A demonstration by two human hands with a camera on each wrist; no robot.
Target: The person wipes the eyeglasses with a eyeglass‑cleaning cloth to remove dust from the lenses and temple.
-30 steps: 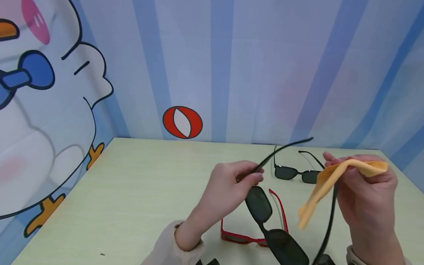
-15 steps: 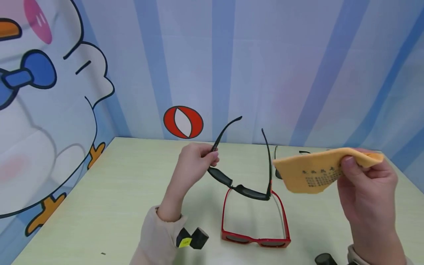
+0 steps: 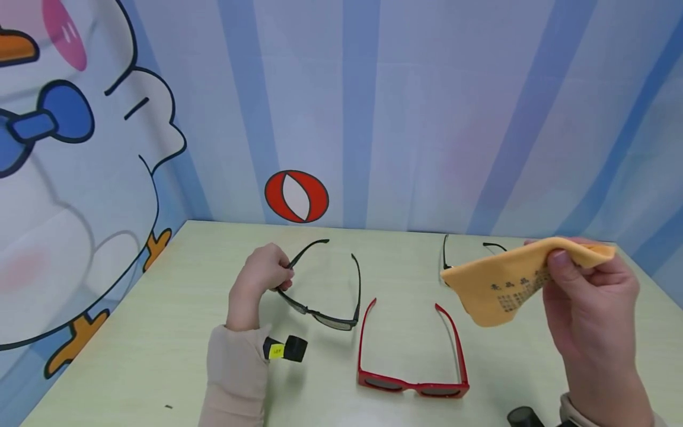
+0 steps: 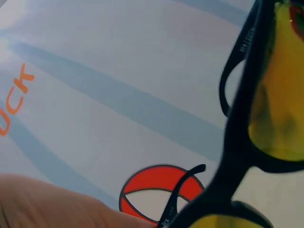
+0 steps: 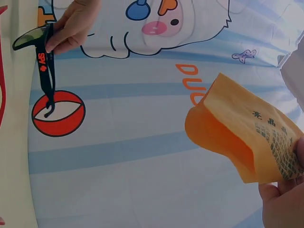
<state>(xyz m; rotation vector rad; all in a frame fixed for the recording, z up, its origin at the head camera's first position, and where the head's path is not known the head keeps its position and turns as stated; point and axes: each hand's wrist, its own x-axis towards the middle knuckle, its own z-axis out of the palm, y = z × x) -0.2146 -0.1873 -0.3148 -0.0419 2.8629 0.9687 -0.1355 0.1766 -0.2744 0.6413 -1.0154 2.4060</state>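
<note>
My left hand (image 3: 262, 274) pinches a pair of black sunglasses (image 3: 335, 322) by one temple, near the hinge. The glasses are unfolded, low over the left-centre of the table, with both temples pointing away. Whether they touch the tabletop I cannot tell. Seen close in the left wrist view, the black frame (image 4: 232, 142) has lenses that look yellow. My right hand (image 3: 594, 311) grips a yellow cleaning cloth (image 3: 488, 284) between thumb and fingers, raised above the table's right side. Dark printed characters show on the cloth, which hangs folded to the left.
Red-framed glasses (image 3: 411, 385) lie unfolded at the table's front centre. Another black pair (image 3: 445, 252) stands at the back right, mostly hidden behind the cloth. A striped cartoon backdrop (image 3: 411, 118) rises behind the pale table (image 3: 176, 332). A small dark speck (image 3: 168, 407) lies at front left.
My left hand has carried the black sunglasses left, away from the cloth and above the red pair, then lowered them toward the table. The cloth has spread out in my right hand.
</note>
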